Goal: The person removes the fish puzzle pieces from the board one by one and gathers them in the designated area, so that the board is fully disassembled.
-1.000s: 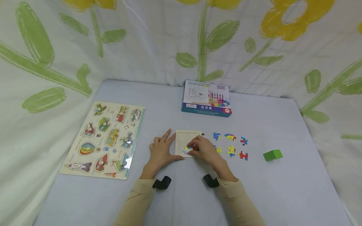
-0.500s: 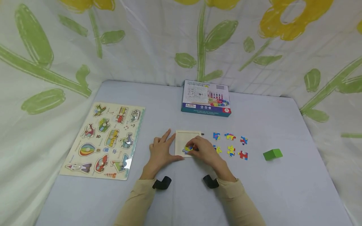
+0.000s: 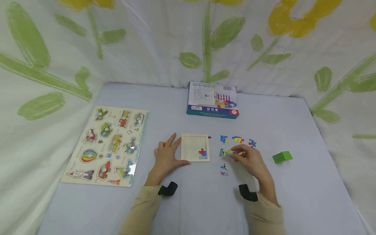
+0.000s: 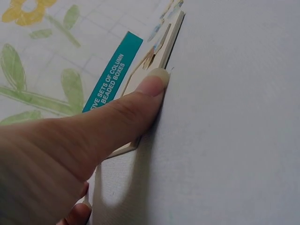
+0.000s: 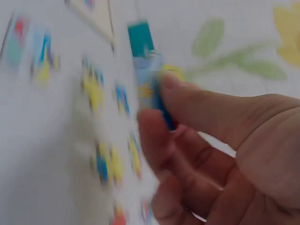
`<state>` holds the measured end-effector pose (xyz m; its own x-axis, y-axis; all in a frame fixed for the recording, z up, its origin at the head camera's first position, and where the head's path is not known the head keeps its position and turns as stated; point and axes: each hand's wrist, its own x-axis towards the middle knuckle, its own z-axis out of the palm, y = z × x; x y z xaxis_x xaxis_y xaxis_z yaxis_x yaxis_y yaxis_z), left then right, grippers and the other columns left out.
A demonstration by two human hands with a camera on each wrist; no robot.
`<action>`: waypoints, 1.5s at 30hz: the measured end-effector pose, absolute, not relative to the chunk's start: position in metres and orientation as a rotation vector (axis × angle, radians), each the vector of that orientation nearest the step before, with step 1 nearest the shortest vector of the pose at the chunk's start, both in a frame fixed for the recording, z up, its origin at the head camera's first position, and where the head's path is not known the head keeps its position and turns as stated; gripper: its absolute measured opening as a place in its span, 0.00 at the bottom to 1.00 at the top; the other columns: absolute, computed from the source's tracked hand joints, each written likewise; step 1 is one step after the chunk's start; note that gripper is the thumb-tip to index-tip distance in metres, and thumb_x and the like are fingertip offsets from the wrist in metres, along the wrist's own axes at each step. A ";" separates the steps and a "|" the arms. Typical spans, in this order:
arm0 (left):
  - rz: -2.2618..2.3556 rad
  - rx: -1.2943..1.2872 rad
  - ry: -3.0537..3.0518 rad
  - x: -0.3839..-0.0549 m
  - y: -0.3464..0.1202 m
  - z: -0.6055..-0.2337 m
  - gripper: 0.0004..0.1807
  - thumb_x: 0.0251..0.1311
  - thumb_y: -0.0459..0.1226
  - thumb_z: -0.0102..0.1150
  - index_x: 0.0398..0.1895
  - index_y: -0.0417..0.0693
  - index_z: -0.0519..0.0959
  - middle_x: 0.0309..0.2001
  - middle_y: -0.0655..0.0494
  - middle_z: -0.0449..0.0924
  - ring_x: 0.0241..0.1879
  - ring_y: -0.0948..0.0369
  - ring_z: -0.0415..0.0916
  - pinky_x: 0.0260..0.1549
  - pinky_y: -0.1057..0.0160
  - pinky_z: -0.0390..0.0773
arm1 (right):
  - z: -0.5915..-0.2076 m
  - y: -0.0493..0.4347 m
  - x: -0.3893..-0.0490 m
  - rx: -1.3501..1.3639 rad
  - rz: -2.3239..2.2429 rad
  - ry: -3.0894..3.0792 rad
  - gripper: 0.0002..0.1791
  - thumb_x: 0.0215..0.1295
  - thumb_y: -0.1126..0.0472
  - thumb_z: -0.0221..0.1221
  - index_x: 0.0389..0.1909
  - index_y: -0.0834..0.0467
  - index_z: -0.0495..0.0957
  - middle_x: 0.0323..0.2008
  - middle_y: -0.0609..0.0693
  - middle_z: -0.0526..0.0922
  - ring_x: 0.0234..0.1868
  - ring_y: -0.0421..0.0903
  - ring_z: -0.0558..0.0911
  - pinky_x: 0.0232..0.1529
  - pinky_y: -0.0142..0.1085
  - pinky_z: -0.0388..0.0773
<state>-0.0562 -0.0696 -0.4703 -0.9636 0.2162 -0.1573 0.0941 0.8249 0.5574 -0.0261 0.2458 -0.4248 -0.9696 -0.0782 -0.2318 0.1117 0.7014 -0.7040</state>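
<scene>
My left hand (image 3: 166, 156) braces a small square wooden puzzle tray (image 3: 184, 148) with fingers and thumb spread. In the left wrist view, its thumb (image 4: 152, 84) presses the tray's near edge. One puzzle piece (image 3: 202, 154), red and blue, lies in the tray's lower right corner. To the right of the tray, my right hand (image 3: 249, 160) pinches a yellow and blue jigsaw piece (image 5: 147, 82) between thumb and fingers, above the table. Loose jigsaw pieces (image 3: 224, 139) lie around it. Some are hidden under the hand, and the right wrist view is blurred.
A knob puzzle board (image 3: 110, 145) of vehicles lies at the left. Behind the tray sits a boxed bead set (image 3: 212, 99). A green block (image 3: 282, 157) stands at the right, and another puzzle piece (image 3: 224, 170) lies nearer the front.
My right hand has moved from the tray to the right, carrying a jigsaw piece. The piece in the tray's corner and the front loose piece are now uncovered. The left hand stays put.
</scene>
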 end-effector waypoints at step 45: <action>0.807 0.349 2.733 -0.049 -0.029 -0.479 0.58 0.39 0.60 0.82 0.77 0.57 0.68 0.83 0.53 0.55 0.57 0.48 0.64 0.44 0.53 0.62 | -0.452 0.214 -0.043 -0.100 -0.910 2.551 0.14 0.63 0.56 0.72 0.45 0.59 0.85 0.39 0.52 0.84 0.39 0.45 0.75 0.38 0.32 0.73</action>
